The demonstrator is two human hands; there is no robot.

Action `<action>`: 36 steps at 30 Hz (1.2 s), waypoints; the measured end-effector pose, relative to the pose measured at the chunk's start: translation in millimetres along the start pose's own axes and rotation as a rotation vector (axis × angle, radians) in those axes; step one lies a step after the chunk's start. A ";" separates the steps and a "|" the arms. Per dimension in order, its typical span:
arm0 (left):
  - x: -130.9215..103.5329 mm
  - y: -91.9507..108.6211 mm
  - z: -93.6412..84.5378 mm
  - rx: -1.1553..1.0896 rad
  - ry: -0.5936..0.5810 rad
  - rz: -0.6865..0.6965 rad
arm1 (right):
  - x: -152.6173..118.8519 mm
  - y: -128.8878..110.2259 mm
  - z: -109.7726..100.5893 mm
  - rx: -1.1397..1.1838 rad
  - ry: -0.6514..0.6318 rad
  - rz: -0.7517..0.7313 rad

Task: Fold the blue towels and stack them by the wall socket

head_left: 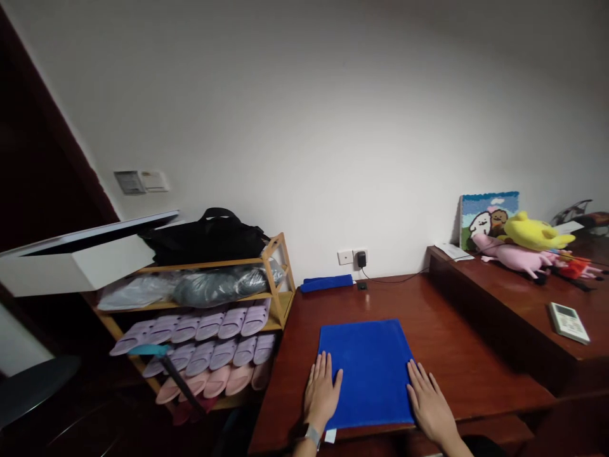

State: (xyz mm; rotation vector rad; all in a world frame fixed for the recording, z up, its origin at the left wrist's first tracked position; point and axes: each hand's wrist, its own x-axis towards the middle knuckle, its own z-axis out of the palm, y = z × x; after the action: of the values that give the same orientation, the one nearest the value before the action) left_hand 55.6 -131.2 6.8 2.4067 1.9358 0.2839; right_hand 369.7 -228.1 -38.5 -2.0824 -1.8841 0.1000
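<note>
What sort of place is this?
Probably a room in a home or lodging: a wooden rack of purple and pink slippers stands beside the table bearing the blue cloth, and plush toys lie on the higher surface at right.

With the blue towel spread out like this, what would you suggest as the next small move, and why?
I would probably pinch the side edges of the blue towel with the left hand and right hand: it lies spread flat on the wooden table, and both hands lie palm-down at its sides.
</note>
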 end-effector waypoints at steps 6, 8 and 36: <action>5.5 2.0 -16.2 0.009 -0.087 -0.013 | 1.4 -0.7 -0.1 0.032 0.013 -0.014; 6.6 18.8 -21.9 0.025 -0.071 -0.007 | 1.8 -0.7 1.2 0.040 0.025 -0.013; -62.3 -1.9 10.0 0.051 0.079 0.004 | 1.1 -1.9 -7.5 0.033 -0.012 -0.010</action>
State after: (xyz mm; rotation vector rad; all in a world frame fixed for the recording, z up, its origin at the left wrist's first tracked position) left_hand 42.7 -190.6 -10.6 2.4678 1.9942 0.3382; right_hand 370.0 -228.3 -30.8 -2.0550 -1.8867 0.1403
